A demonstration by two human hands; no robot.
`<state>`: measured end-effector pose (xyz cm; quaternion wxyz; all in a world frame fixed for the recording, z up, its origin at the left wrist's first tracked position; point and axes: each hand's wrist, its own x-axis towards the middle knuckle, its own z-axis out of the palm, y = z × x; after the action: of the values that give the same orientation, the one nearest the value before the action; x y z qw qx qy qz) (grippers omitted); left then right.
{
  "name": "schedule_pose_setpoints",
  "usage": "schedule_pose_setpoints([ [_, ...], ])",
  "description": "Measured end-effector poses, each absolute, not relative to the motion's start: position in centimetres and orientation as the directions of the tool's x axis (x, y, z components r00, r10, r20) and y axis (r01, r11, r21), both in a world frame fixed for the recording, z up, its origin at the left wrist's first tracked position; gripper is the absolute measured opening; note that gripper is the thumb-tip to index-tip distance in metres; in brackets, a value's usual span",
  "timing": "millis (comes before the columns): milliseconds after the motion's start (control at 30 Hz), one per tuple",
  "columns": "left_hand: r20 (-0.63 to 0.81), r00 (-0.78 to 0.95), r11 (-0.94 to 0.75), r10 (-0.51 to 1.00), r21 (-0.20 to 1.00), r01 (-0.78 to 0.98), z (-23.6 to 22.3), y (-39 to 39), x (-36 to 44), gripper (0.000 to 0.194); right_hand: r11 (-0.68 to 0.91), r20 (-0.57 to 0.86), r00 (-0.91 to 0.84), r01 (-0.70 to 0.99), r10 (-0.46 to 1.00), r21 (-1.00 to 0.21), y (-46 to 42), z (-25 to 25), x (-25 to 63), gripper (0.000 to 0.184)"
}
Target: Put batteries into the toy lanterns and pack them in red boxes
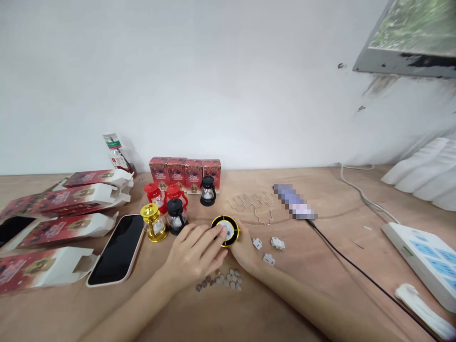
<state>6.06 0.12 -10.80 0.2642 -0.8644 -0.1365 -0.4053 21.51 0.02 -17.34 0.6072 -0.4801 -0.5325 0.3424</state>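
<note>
A small gold lantern point(235, 232) is turned so that its round base faces me, a black ring around a white middle. My right hand point(245, 249) is closed around its right side. My left hand point(195, 251) reaches over from the left, fingers stretched out and a fingertip pressing on the white middle; nothing shows gripped in it. Below the hands lie several button cells point(233, 278). White plastic pieces point(269, 259) rest right of my right hand. Beyond the lantern are thin bent wire pieces point(263, 218). Left of my left hand stand a gold lantern point(154, 223) and a black lantern point(176, 216).
Red lanterns point(155, 194) and another black lantern point(207, 191) stand before red boxes point(194, 175). Flattened cartons point(39, 270), a phone point(117, 249) and a bottle point(119, 156) are at left. At right lie a blurred-out device point(294, 202), its black cable point(356, 266) and a power strip point(423, 261).
</note>
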Motion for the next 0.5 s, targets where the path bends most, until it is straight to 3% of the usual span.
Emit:
schedule_pose_setpoints([
  [100,0.795,0.604,-0.828,0.059,-0.298,0.474,-10.7,0.0,6.1,0.018,0.306,0.321,0.179,0.107,0.93,-0.946,-0.1,-17.5,21.6,0.017],
  [200,0.822,0.545,-0.848,0.167,-0.162,0.504,-10.6,-0.4,5.6,0.013,0.33,0.353,0.138,0.164,0.926,-0.93,-0.8,-17.1,21.4,0.022],
  [267,0.828,0.49,-0.872,0.271,-0.005,0.49,-10.8,-0.7,5.0,0.012,0.375,0.408,0.079,0.268,0.909,-0.887,-1.4,-16.5,21.3,0.024],
  [367,0.773,0.434,-0.868,0.462,0.292,0.403,-11.4,-1.1,3.7,0.026,0.467,0.469,-0.111,0.438,0.876,-0.768,-2.4,-14.8,21.8,0.032],
  [500,0.588,0.317,-0.668,0.744,0.657,0.35,-12.9,-1.4,2.1,0.046,0.489,0.298,-0.399,0.567,0.867,-0.663,-2.2,-12.3,25.2,0.06],
])
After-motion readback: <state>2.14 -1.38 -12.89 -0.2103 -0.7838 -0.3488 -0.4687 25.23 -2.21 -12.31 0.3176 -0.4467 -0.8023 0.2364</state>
